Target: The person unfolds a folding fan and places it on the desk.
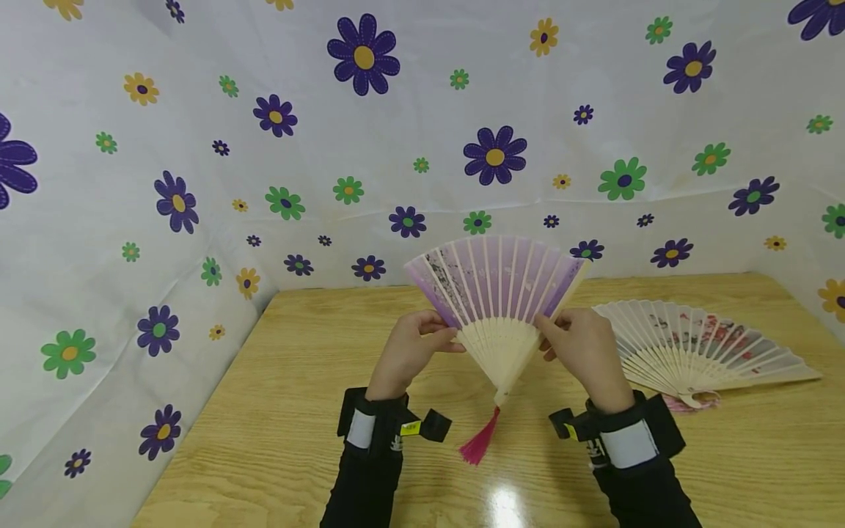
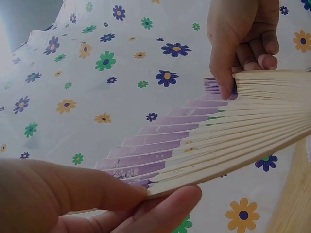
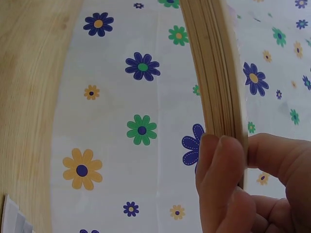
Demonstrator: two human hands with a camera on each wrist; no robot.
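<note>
A purple folding fan [image 1: 502,286] with pale ribs is held up over the table, partly spread, its pivot end pointing down. From the pivot hangs a pink tassel [image 1: 480,438]. My left hand [image 1: 411,345] pinches the fan's left edge between thumb and fingers. At the right edge, my right hand [image 1: 584,345] pinches a stack of ribs that still lie folded together; the right wrist view shows those stacked ribs [image 3: 216,73] between thumb and fingers. A second fan [image 1: 700,345], white with red flowers, lies spread on the table to the right of my right hand.
The wooden table [image 1: 284,411] reaches back to a white cloth [image 1: 422,110] printed with purple, green and orange flowers, which also hangs at both sides. Pink tassel threads [image 1: 689,402] show under the white fan's pivot. Black straps with small cameras circle both wrists.
</note>
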